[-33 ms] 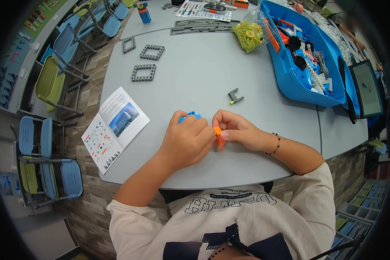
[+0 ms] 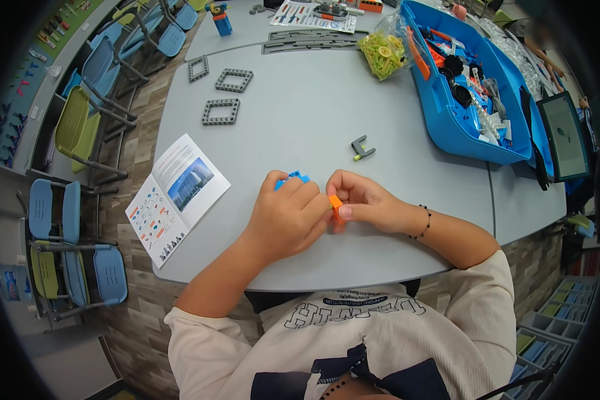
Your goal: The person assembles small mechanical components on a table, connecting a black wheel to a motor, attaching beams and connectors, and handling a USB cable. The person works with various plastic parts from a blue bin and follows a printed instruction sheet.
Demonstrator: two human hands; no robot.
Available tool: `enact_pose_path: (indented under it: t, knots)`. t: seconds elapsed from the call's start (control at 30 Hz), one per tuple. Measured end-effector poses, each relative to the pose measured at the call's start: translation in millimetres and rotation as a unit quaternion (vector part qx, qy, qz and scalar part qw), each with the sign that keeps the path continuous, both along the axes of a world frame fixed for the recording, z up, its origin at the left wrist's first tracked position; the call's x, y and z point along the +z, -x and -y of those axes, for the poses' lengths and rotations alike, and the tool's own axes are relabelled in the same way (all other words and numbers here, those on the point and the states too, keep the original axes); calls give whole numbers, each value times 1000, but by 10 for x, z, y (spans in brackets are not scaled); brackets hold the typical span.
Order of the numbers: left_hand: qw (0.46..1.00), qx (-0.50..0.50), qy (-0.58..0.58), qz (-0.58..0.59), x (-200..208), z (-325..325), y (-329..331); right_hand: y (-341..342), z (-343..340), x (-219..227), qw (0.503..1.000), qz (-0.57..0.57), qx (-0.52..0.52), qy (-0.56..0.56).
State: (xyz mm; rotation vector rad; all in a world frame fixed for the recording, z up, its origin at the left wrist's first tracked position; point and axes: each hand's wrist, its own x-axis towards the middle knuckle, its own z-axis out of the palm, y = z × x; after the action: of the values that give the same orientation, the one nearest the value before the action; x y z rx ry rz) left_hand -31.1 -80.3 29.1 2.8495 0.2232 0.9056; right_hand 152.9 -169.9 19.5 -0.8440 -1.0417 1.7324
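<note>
My left hand (image 2: 283, 215) is closed around a blue building piece (image 2: 292, 179), which mostly hides under the fingers. Facing it, my right hand (image 2: 365, 200) pinches an orange building piece (image 2: 337, 208) between thumb and fingers. The two hands meet close above the table's near part, and a bit of yellow shows where the orange piece faces the left fingers. Whether the orange and blue pieces are joined cannot be seen. Beyond my right hand lies a small grey U-shaped piece (image 2: 362, 148) with a yellow-green peg.
An open booklet (image 2: 178, 193) lies left of my hands. Farther off are grey rectangular frames (image 2: 221, 112), long grey beams (image 2: 310, 41) and a bag of yellow-green pegs (image 2: 383, 55). At the right stand a blue bin (image 2: 447, 127) full of parts and a tablet (image 2: 565, 137).
</note>
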Motion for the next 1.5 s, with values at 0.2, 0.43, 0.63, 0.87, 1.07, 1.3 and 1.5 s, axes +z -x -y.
enact_pose_path:
  t: [0.2, 0.43, 0.63, 0.87, 1.07, 1.3, 1.5]
  knots:
    - [1000, 8, -4, 25, -2, -11, -22, 10, -18, 34, 999, 34, 4, -1]
    - [992, -69, 7, 104, -99, 27, 29, 116, 102, 83, 1000, 5, 8, 8]
    - [979, -51, 46, 192, 3, -93, 122, 6, 129, 156, 994, -35, -103, 3]
    - [985, -10, 145, 96, 17, -194, 48, -161, -27, 185, 992, 15, -125, 4]
    - [982, -43, 182, 33, 2, -160, -20, -65, -31, 221, 961, 225, -119, -107]
    - [971, -77, 225, 34, -42, -97, -66, -39, 10, 266, 835, 434, -165, -294]
    - [973, -72, 219, 1, 18, -106, -44, -63, -7, 282, 775, 481, -187, -365]
